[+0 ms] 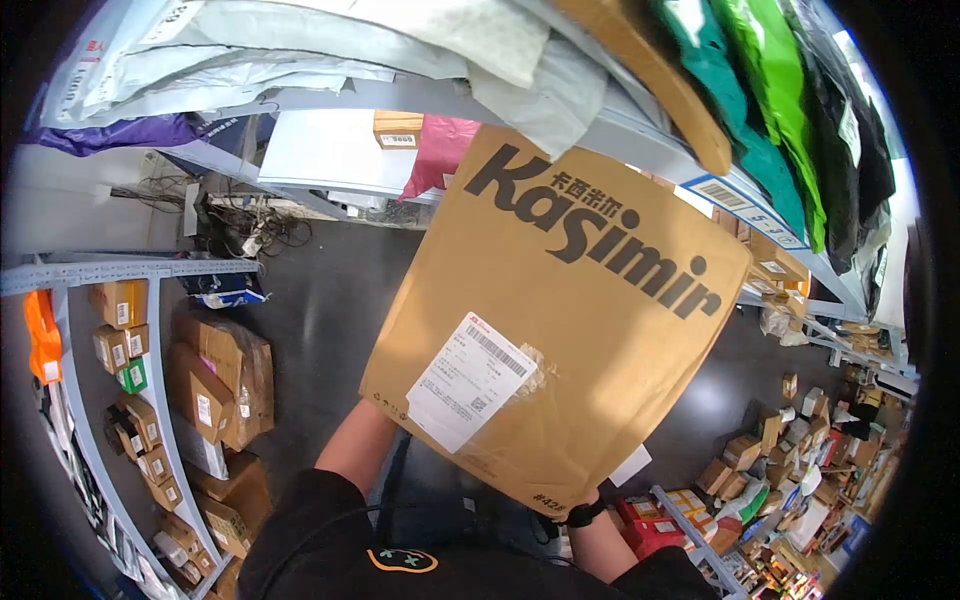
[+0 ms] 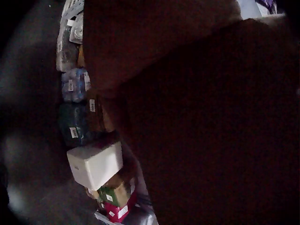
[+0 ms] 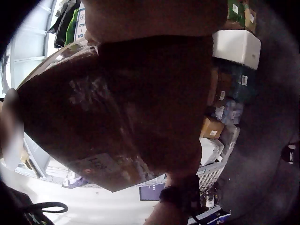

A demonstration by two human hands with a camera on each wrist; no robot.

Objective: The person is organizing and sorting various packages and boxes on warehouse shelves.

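A large flat brown cardboard package (image 1: 570, 300), printed "Kasimir" with a white shipping label (image 1: 470, 380), is held up in front of me. My left hand (image 2: 150, 37) grips its lower left corner from behind; only the wrist shows in the head view. My right hand (image 3: 150, 18), with a dark strap on the wrist (image 1: 583, 513), holds the bottom corner from underneath. The package hides the fingers of both hands. Its dark underside (image 3: 117, 108) fills both wrist views.
A grey shelf rack (image 1: 110, 270) at left holds several small labelled boxes. Overhead shelves carry mailer bags (image 1: 300, 50) and green garments (image 1: 770, 110). Many parcels (image 1: 800, 450) lie on the dark floor at right. A white box (image 2: 96, 164) sits among parcels.
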